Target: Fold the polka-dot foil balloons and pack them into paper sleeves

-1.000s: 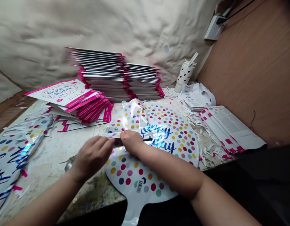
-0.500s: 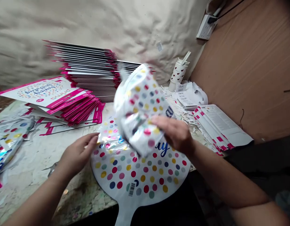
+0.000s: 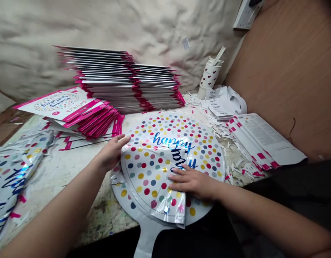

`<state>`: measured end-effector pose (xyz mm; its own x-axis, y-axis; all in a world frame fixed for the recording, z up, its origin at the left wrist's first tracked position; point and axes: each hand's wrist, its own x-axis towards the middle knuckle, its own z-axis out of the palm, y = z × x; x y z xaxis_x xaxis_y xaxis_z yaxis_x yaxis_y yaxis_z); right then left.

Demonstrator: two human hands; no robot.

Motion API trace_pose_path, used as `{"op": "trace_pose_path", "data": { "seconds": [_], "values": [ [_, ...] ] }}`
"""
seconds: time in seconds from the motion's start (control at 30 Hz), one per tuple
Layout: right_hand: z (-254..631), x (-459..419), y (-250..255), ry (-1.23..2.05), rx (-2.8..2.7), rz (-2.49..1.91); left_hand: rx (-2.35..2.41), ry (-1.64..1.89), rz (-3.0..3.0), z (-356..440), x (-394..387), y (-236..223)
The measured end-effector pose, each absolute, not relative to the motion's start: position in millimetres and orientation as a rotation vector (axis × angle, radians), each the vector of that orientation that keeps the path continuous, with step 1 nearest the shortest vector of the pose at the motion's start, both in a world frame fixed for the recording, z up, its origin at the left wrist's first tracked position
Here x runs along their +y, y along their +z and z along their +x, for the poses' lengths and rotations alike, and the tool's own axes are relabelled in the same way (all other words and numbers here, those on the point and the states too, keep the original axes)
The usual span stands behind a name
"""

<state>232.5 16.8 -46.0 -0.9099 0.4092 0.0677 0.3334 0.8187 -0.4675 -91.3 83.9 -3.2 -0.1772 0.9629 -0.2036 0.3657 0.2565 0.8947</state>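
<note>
A round white foil balloon with coloured dots and blue "happy" lettering lies flat on the table, its neck hanging over the near edge. A second dotted balloon, folded over, lies on top of it. My left hand rests open against the folded balloon's left edge. My right hand lies flat with fingers stretched out on the fold's right edge, pressing it down.
Tall stacks of pink-edged cards stand at the back, with a fanned pile to the left. More foil balloons lie far left. A heart-patterned cup, label strips, printed sheets and paper scraps sit right.
My right hand carried the folded balloon up and over, then laid it down on the flat balloon. My left hand moved to the fold's left edge.
</note>
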Motion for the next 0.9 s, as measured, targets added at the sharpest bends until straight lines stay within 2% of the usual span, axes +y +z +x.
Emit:
{"op": "trace_pose_path", "data": {
  "seconds": [0.2,0.27,0.33,0.43,0.53,0.73,0.8,0.9],
  "values": [
    [233.6,19.3,-44.2,0.697,-2.842,-0.543,1.918,0.955,1.573,-92.5,93.4,-0.5],
    [233.6,20.5,-43.4,0.674,-2.876,-0.506,1.836,0.918,1.806,-75.6,86.4,-0.4],
    [234.6,22.4,-42.3,0.615,-2.900,-0.474,1.589,0.768,2.039,-47.2,79.2,-6.0],
    [240.6,26.4,-42.3,0.419,-2.806,-0.556,1.223,0.360,2.411,-4.5,71.8,-22.5],
    [248.5,28.7,-45.0,0.207,-2.605,-0.736,1.221,0.030,2.621,13.2,68.3,-37.4],
    [243.2,14.1,-55.6,-0.113,-2.605,-0.389,1.357,-0.014,2.693,11.2,60.9,-37.1],
    [239.7,8.7,-59.8,-0.072,-2.632,-0.315,1.200,-0.028,2.768,18.6,58.8,-33.7],
    [239.3,5.6,-63.3,0.182,-2.634,-0.351,1.122,-0.076,2.757,37.0,58.5,-31.9]
  ]
}}
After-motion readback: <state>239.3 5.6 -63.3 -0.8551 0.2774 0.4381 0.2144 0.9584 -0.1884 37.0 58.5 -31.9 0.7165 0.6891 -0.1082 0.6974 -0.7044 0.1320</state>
